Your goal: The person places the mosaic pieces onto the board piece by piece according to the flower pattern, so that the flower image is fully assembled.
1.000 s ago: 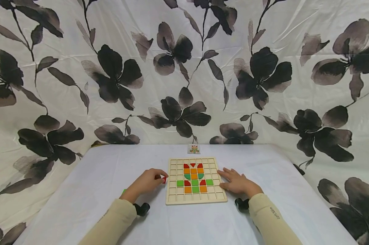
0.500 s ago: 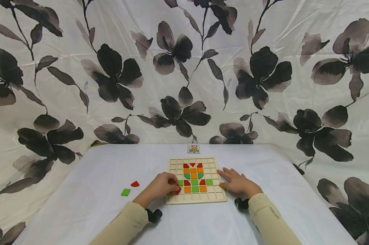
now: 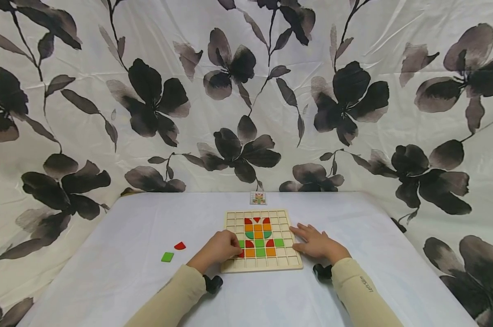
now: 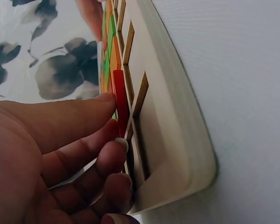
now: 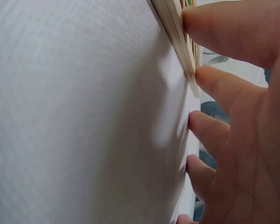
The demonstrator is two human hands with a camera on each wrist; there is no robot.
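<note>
A light wooden grid board (image 3: 293, 261) lies on the table with red, orange and green tiles set in its squares. At the board's left side, my left hand (image 3: 219, 247) pinches a red tile (image 4: 121, 100) between thumb and fingers. In the left wrist view, that tile stands at a grid square and is partly covered by the thumb. My right hand (image 3: 317, 243) rests spread at the board's right edge. The right wrist view shows its thumb and a finger touching the board's rim (image 5: 177, 35), the other fingertips down by the white cloth.
Left of the board lie a loose red tile (image 3: 180, 245) and a green square tile (image 3: 167, 257). A small pattern card (image 3: 258, 198) lies behind the board. White cloth (image 3: 262, 299) covers the table, and a floral curtain (image 3: 295, 113) hangs behind it.
My left hand has carried the red tile from beside the board rightward onto its left squares. The loose red and green tiles have come into view. My right hand has stayed still.
</note>
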